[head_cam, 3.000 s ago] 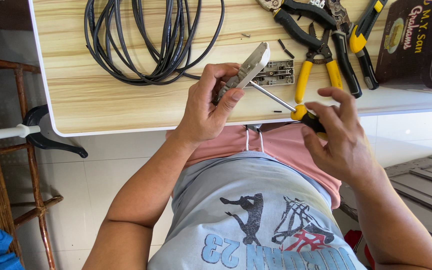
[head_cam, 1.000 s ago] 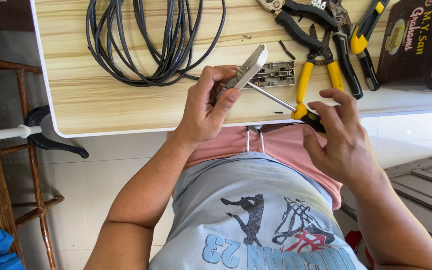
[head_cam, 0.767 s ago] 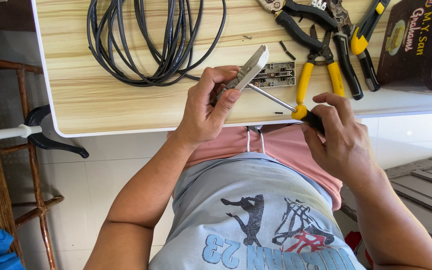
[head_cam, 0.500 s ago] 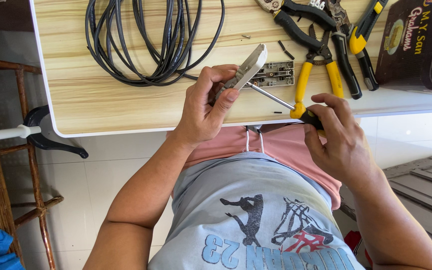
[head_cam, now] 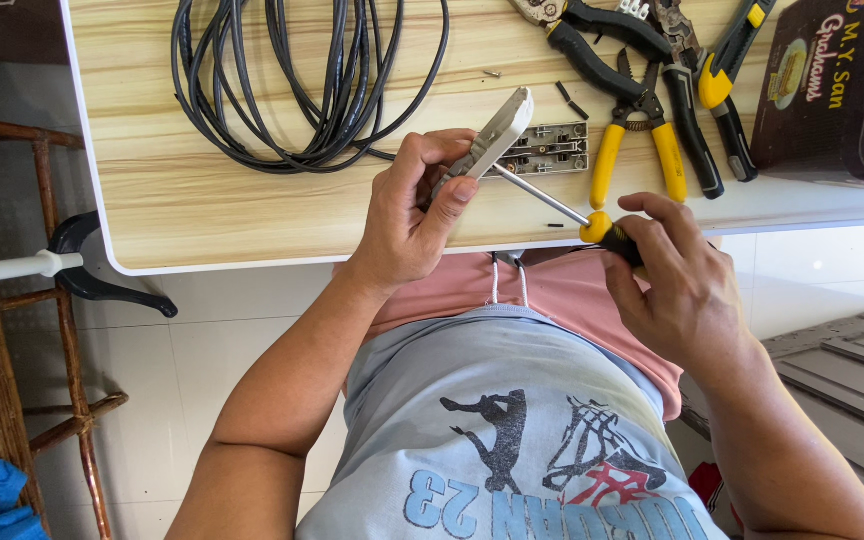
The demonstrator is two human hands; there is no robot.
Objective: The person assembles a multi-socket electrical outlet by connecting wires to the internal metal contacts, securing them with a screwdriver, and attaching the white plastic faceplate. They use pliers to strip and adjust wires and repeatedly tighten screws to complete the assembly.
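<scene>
My left hand point(head_cam: 414, 215) grips a flat beige plastic part point(head_cam: 497, 135), tilted up above the table's near edge. My right hand point(head_cam: 677, 275) is closed around the yellow and black handle of a screwdriver point(head_cam: 592, 220). Its thin metal shaft runs up and left, and the tip meets the lower end of the beige part. Just behind the part, a small grey metal terminal piece point(head_cam: 552, 150) lies on the wooden table point(head_cam: 212, 200).
A coil of black cable point(head_cam: 302, 90) lies on the table's left half. Several pliers and cutters with yellow and black handles point(head_cam: 652, 90) lie at the back right, beside a dark box point(head_cam: 832, 90). A wooden rack point(head_cam: 12, 300) stands to the left.
My right hand has shifted slightly on the screwdriver handle, fingers curling tighter around it. The left hand and the beige part have barely moved.
</scene>
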